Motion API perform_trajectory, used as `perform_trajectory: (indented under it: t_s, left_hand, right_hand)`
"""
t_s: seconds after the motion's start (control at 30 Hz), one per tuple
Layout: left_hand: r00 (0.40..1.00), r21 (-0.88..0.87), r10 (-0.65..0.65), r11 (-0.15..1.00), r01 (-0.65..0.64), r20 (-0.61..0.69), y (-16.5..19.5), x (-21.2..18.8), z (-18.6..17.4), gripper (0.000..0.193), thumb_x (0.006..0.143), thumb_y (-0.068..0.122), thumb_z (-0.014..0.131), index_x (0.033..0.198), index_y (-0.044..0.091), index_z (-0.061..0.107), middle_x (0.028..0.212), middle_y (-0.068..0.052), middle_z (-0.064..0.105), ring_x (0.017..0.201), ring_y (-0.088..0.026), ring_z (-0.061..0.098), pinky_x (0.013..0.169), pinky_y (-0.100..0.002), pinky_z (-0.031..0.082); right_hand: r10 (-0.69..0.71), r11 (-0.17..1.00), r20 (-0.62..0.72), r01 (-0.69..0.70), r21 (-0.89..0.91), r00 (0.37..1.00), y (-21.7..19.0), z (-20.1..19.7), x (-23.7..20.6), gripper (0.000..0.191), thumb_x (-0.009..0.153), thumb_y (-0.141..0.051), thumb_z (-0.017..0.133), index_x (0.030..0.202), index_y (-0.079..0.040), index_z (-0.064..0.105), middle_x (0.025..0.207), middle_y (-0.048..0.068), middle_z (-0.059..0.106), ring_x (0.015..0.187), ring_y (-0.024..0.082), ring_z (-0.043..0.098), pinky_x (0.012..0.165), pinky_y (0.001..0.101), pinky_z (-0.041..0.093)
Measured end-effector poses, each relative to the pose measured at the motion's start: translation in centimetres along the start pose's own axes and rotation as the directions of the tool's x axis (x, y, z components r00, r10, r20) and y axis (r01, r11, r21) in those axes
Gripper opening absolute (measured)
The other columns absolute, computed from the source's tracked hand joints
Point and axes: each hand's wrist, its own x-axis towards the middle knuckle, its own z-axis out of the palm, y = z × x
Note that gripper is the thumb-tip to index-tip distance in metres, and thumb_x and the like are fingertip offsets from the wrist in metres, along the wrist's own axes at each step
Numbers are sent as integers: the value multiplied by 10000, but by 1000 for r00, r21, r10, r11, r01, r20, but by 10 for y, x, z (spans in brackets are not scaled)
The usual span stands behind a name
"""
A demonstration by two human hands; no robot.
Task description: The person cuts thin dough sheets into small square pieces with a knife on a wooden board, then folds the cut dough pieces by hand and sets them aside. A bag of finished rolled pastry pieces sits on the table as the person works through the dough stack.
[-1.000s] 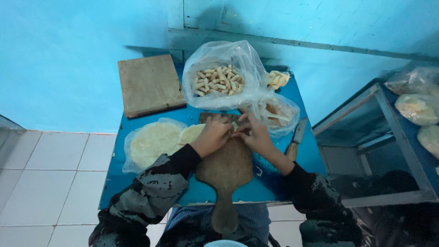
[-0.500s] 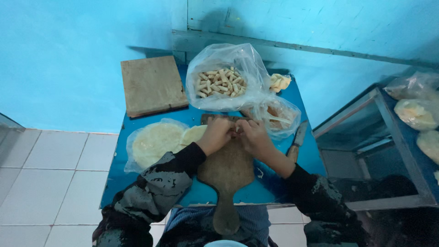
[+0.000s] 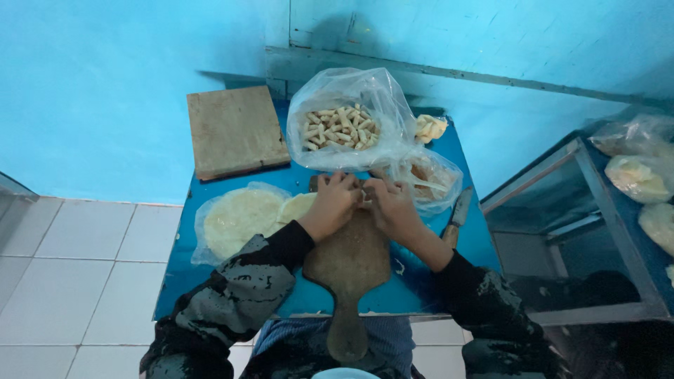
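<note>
- Dough piece (image 3: 363, 196), small and mostly hidden, sits pinched between both hands above the top end of the paddle-shaped wooden board (image 3: 349, 261) on the blue counter (image 3: 182, 274).
- Left hand (image 3: 333, 203) and right hand (image 3: 390, 205) touch, fingers curled closed on it.
- Bag of small rolls (image 3: 342, 128) lies just beyond.

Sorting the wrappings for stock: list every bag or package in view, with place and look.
Clear plastic bag: table's far middle, puffed open, holding pale rolled sticks.
Smaller clear bag: right of the hands, crumpled, brownish contents.
Flat clear bag: left of the paddle board, round pale sheets inside.
Clear bags: right-hand shelf, pale lumps.
No labels or screens.
</note>
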Motion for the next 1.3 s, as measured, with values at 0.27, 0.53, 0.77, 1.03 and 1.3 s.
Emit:
perform_trajectory:
  t_s: [0.27, 0.53, 0.77, 1.03, 1.3]
  left_hand:
    - [998, -23, -62, 998, 61, -18, 3, 0, -1, 267, 788, 139, 730, 1047, 81, 701, 1159, -94, 584, 1117, -332, 521, 871, -533, 367]
    - [997, 37, -82, 996, 83, -12, 2, 1, 2, 169, 804, 115, 713, 973, 107, 700, 1150, -93, 591, 1121, -325, 536, 909, -540, 381]
    - [981, 9, -132, 991, 135, -140, 2, 1, 6, 299, 821, 80, 673, 1117, 86, 713, 1111, -108, 622, 1106, -337, 564, 873, -522, 403]
    - [957, -129, -243, 966, 224, -156, 2, -5, -10, 100, 910, 97, 659, 996, 76, 707, 950, -142, 654, 926, -361, 642, 791, -499, 461]
    - [949, -245, -260, 946, 213, -177, -6, -1, -65, 134, 892, 140, 666, 983, 65, 731, 954, -152, 726, 862, -362, 691, 744, -469, 546]
  right_hand:
    - [-27, 996, -26, 25, -86, 999, 1, 6, 4, 494, 800, 7, 696, 1257, -76, 527, 1145, 108, 659, 1090, 318, 634, 894, 483, 398]
    - [44, 992, -80, -53, -116, 996, -17, 16, -20, 414, 902, -17, 636, 1296, -5, 511, 1129, 113, 669, 1086, 322, 627, 988, 532, 390]
    - [-29, 960, -55, 12, -281, 998, -4, 21, -11, 510, 813, -25, 600, 1314, -12, 510, 1248, 180, 656, 1199, 349, 597, 1000, 588, 380]
    - [132, 959, 84, -106, -264, 988, 28, 38, 16, 355, 969, -103, 631, 1303, -33, 531, 1179, 155, 655, 1119, 357, 617, 960, 512, 441]
    - [-375, 919, -198, 335, -208, 905, 2, -12, -4, 311, 872, -8, 657, 1178, -24, 608, 1061, 147, 666, 987, 325, 641, 844, 468, 474]
